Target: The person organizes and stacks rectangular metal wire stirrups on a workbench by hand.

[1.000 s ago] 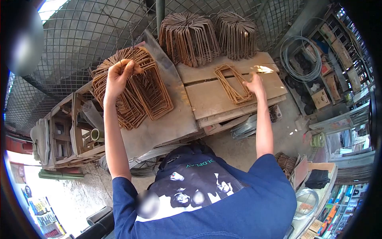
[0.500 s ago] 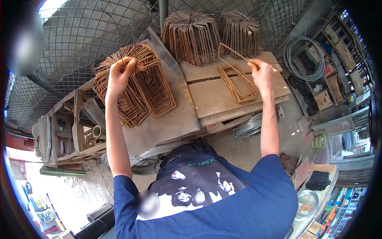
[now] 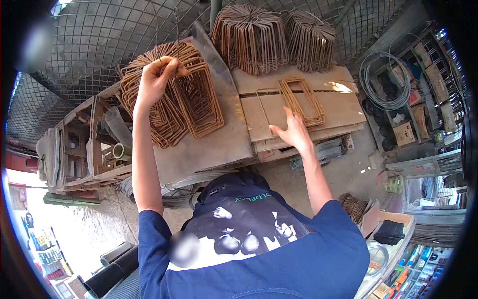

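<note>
At the left bundle of rusty rectangular wire frames (image 3: 199, 99), my left hand (image 3: 158, 82) is pinched closed at the upper part, near thin wires that hang over the bundle; what its fingers hold is too small to name. My right hand (image 3: 293, 130) is over the wooden board (image 3: 343, 107), with thumb and fingers apart. A single bent wire frame (image 3: 262, 107) lies on the board just left of that hand. Several stacked rectangular frames (image 3: 318, 107) lie beyond my right fingertips, partly overlapped by them.
Two more hanging bundles of bent frames (image 3: 251, 40) stand at the board's back edge against the wire mesh (image 3: 109, 30). A grey wire coil (image 3: 384, 79) is at the right, beside shelves. Wooden shelving (image 3: 79, 144) stands at the left.
My right hand has moved down and left and let go of the single wire frame, which now lies on the board. My left hand remains at the bundle.
</note>
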Demonstrator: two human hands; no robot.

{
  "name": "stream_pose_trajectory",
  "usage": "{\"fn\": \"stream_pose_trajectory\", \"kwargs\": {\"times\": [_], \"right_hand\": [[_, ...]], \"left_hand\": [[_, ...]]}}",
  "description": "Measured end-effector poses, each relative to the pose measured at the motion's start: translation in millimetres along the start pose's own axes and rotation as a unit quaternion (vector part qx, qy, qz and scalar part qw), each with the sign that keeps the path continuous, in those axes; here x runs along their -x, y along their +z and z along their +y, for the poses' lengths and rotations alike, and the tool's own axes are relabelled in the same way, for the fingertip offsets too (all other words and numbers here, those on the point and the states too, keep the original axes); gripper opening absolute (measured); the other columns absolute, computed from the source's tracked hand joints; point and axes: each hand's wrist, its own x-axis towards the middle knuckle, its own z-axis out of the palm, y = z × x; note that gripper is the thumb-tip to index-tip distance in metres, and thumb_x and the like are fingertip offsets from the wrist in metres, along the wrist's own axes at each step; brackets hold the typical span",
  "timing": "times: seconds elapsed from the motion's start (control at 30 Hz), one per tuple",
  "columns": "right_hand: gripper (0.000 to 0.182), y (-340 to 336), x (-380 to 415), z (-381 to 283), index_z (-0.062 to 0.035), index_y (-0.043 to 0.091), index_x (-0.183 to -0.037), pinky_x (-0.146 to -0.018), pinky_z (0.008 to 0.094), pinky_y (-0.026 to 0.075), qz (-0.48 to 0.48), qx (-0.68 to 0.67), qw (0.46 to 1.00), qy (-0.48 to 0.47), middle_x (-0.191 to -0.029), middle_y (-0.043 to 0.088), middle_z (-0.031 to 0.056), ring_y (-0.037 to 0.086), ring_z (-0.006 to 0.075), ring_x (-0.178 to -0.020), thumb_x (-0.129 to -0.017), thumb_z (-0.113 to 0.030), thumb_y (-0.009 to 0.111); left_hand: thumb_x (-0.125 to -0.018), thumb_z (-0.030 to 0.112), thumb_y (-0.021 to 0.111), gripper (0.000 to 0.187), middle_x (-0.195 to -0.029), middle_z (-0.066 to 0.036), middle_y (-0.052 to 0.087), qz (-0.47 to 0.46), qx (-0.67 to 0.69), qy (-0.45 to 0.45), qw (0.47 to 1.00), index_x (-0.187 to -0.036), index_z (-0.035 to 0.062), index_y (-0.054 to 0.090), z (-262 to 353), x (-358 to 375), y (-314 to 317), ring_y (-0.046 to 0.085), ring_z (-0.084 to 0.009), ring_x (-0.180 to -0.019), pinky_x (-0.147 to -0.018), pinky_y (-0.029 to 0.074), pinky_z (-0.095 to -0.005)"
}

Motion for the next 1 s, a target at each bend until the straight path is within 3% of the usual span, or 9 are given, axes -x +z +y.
{"fn": "stream_pose_trajectory", "kwargs": {"times": [0.1, 0.2, 0.23, 0.37, 0.6, 0.8, 0.87, 0.9, 1.0], "right_hand": [[0.082, 21, 9, -1, 0.0062, 0.044, -0.129, -0.100, 0.0471, 0.041, 0.078, 0.001, 0.996, -0.047, -0.128, 0.046, 0.0328, 0.046, 0.0421, -0.121, -0.072, -0.041, 0.078], [0.072, 26, 21, -4, 0.0033, 0.054, -0.121, -0.099, 0.0463, 0.041, 0.068, -0.007, 0.998, -0.016, -0.129, 0.046, 0.0295, 0.048, 0.0401, -0.118, -0.069, -0.039, 0.080], [0.051, 24, 26, -7, 0.0013, 0.065, -0.105, -0.095, 0.0444, 0.042, 0.093, -0.025, 0.994, -0.053, -0.124, 0.054, 0.0234, 0.053, 0.0352, -0.113, -0.069, -0.032, 0.080], [0.018, 39, 40, -3, -0.0010, 0.072, -0.083, -0.089, 0.0428, 0.042, 0.124, -0.005, 0.990, -0.071, -0.102, 0.067, 0.0153, 0.058, 0.0286, -0.104, -0.074, -0.017, 0.074], [0.011, 37, 50, -1, -0.0015, 0.071, -0.085, -0.092, 0.0435, 0.039, 0.174, 0.005, 0.975, -0.141, -0.098, 0.065, 0.0137, 0.058, 0.0272, -0.102, -0.078, -0.009, 0.068], [0.022, 22, 72, 2, -0.0007, 0.067, -0.084, -0.094, 0.0456, 0.040, 0.139, 0.028, 0.975, -0.168, -0.107, 0.058, 0.0171, 0.055, 0.0335, -0.105, -0.077, -0.021, 0.072], [0.039, 16, 76, 0, 0.0004, 0.064, -0.094, -0.093, 0.0470, 0.042, 0.096, -0.024, 0.995, -0.032, -0.113, 0.054, 0.0221, 0.054, 0.0378, -0.106, -0.075, -0.032, 0.076], [0.066, 21, 72, 6, 0.0012, 0.055, -0.114, -0.089, 0.0478, 0.046, 0.114, 0.001, 0.993, -0.024, -0.116, 0.049, 0.0292, 0.053, 0.0420, -0.107, -0.070, -0.041, 0.079], [0.089, 17, 67, -2, 0.0021, 0.040, -0.129, -0.088, 0.0475, 0.047, 0.083, -0.001, 0.995, 0.054, -0.114, 0.048, 0.0343, 0.053, 0.0454, -0.105, -0.066, -0.044, 0.082]], "left_hand": [[-0.099, 0.018, 0.051, 0.023, -0.090, -0.010, 0.067, -0.007, -0.030, 0.010, 0.999, -0.101, -0.0045, 0.057, -4, -2, -1, 0.066, -0.0170, -0.086, -0.082, 0.054, -0.0302], [-0.099, 0.018, 0.051, 0.023, -0.090, -0.010, 0.067, -0.016, -0.017, 0.016, 1.000, -0.101, -0.0041, 0.058, -6, -3, -4, 0.066, -0.0170, -0.086, -0.083, 0.053, -0.0300], [-0.098, 0.019, 0.052, 0.024, -0.091, -0.009, 0.067, -0.015, -0.025, 0.009, 1.000, -0.102, -0.0041, 0.058, -6, -2, -5, 0.066, -0.0167, -0.087, -0.083, 0.053, -0.0296], [-0.098, 0.018, 0.052, 0.024, -0.092, -0.009, 0.067, -0.008, -0.049, 0.012, 0.999, -0.104, -0.0040, 0.058, -2, 0, -5, 0.067, -0.0164, -0.088, -0.082, 0.053, -0.0288], [-0.099, 0.019, 0.051, 0.024, -0.090, -0.008, 0.067, -0.015, -0.039, 0.003, 0.999, -0.103, -0.0034, 0.059, -1, -4, -1, 0.067, -0.0162, -0.087, -0.081, 0.053, -0.0282], [-0.099, 0.019, 0.049, 0.025, -0.092, -0.010, 0.067, -0.034, -0.022, 0.029, 0.999, -0.102, -0.0039, 0.059, -6, -3, -6, 0.066, -0.0177, -0.087, -0.083, 0.054, -0.0314], [-0.099, 0.019, 0.050, 0.025, -0.092, -0.010, 0.067, -0.030, -0.023, 0.029, 0.999, -0.102, -0.0038, 0.059, -6, -3, -6, 0.066, -0.0172, -0.087, -0.083, 0.054, -0.0307], [-0.099, 0.019, 0.050, 0.025, -0.092, -0.010, 0.067, -0.031, -0.022, 0.028, 0.999, -0.102, -0.0038, 0.059, -5, -3, -6, 0.066, -0.0172, -0.087, -0.083, 0.054, -0.0307], [-0.099, 0.018, 0.050, 0.024, -0.091, -0.009, 0.067, -0.033, -0.041, 0.026, 0.998, -0.102, -0.0041, 0.059, -4, -5, -4, 0.066, -0.0166, -0.087, -0.082, 0.054, -0.0297]]}}
